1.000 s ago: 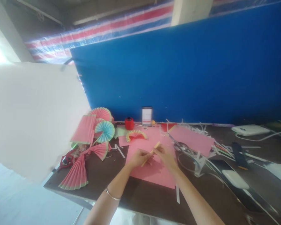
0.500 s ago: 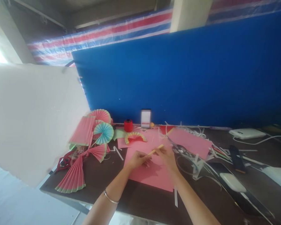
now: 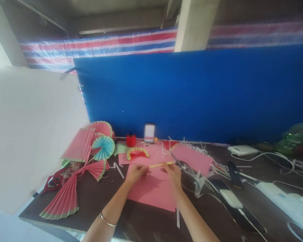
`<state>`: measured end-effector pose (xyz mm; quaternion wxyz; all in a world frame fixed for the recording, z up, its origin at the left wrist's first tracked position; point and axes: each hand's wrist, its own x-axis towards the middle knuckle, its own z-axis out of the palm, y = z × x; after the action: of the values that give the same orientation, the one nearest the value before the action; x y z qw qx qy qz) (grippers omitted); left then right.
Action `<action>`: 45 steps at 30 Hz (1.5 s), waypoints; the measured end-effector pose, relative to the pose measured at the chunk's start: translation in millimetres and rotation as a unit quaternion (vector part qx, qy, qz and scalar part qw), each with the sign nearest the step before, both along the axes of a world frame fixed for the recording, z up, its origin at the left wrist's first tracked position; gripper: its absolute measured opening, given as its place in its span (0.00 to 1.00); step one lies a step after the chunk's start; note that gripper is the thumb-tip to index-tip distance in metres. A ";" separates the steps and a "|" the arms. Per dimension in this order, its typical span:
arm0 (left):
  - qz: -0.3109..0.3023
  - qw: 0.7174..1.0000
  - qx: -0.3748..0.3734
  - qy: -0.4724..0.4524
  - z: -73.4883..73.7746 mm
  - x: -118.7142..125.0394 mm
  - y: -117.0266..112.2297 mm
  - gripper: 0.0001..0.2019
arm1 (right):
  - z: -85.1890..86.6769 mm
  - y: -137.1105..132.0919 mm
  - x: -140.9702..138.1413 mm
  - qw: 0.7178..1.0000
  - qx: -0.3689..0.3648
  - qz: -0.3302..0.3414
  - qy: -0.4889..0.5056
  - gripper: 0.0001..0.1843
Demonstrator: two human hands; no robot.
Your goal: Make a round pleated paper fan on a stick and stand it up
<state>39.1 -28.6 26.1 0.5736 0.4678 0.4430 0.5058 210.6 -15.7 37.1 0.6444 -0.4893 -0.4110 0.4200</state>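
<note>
Two hands share one narrow, straight yellow strip (image 3: 155,165): the fingers of the left hand (image 3: 136,173) pinch its left end, and the fingers of the right hand (image 3: 173,174) grasp it near the other end, a short piece poking out past them. The strip spans the gap between the fingers, nearly level, above a large flat pink paper sheet (image 3: 151,196). A thin silver bangle (image 3: 107,221) circles the left forearm behind those fingers. Just beyond the left fingers sits a small pleated half-round fan in red and yellow (image 3: 137,153); farther past it stand a squat red spool with a dark top (image 3: 130,140) and, to its right, an upright phone with a blurred screen (image 3: 149,133). Beyond and right of the right fingers lies a second pink paper sheet (image 3: 193,158), with loose white strips (image 3: 199,185) on its near side. Left of the left fingers, well apart, are a round pleated blue paper fan with a pale edge (image 3: 103,148) and a long pink pleated fan with a pale green edge (image 3: 63,198). Far to the right of the right fingers, a small white rounded device (image 3: 231,199) rests on a flat black phone (image 3: 252,218), with a white power strip (image 3: 284,201) farther out. Under all of this runs a dark brown counter (image 3: 98,198), and a tall blue panel (image 3: 192,94) rises behind it, facing the fingers.
</note>
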 end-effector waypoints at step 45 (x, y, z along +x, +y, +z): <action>0.107 0.974 0.018 -0.199 0.6 -11.3 5.0 0.23 | -16.1 -0.3 -4.9 0.999 -0.029 0.024 0.032 0.20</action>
<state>27.8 -23.6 26.7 0.5847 0.3174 0.3582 0.6550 205.7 -16.0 21.0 0.6328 -0.4841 -0.3889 0.4626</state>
